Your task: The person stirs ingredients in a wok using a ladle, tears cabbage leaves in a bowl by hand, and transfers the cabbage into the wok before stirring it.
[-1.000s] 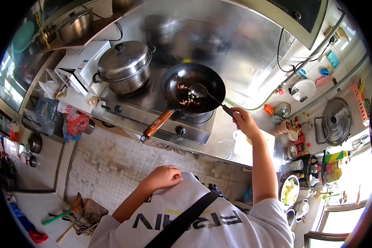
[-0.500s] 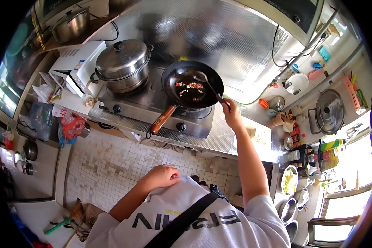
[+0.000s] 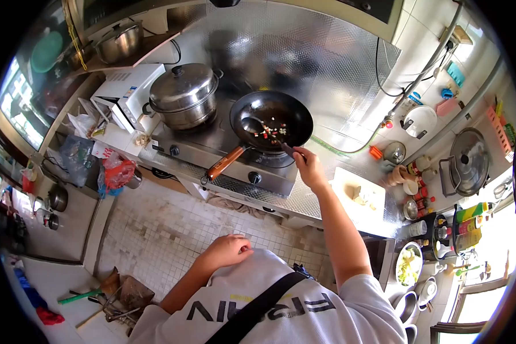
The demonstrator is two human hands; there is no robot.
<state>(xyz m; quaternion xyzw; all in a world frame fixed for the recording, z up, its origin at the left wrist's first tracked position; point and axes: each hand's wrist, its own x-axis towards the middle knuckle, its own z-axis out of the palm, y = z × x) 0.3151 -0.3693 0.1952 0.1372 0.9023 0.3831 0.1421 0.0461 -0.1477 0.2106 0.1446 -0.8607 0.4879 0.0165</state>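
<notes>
A black wok [image 3: 292,112] with a wooden handle [image 3: 226,163] sits on the stove's right burner. Small white and red chopped pieces [image 3: 274,133] lie in its middle. My right hand [image 3: 309,168], at the wok's lower right rim, is closed round the dark handle of a ladle [image 3: 251,125], whose bowl rests inside the wok at the left of the pieces. Against the front of my shirt, my left hand [image 3: 233,250] has its fingers curled; whether anything is inside them is hidden.
A lidded steel pot [image 3: 184,97] stands left of the wok, beside a white microwave [image 3: 126,94]. Right of my right hand lies a white cutting board [image 3: 358,195] with pale pieces. Bottles, jars and a bowl of greens [image 3: 409,265] line the right side.
The ladle's bowl has moved left across the wok, and my right hand has come down and slightly left with its handle. My left hand keeps its curled pose.
</notes>
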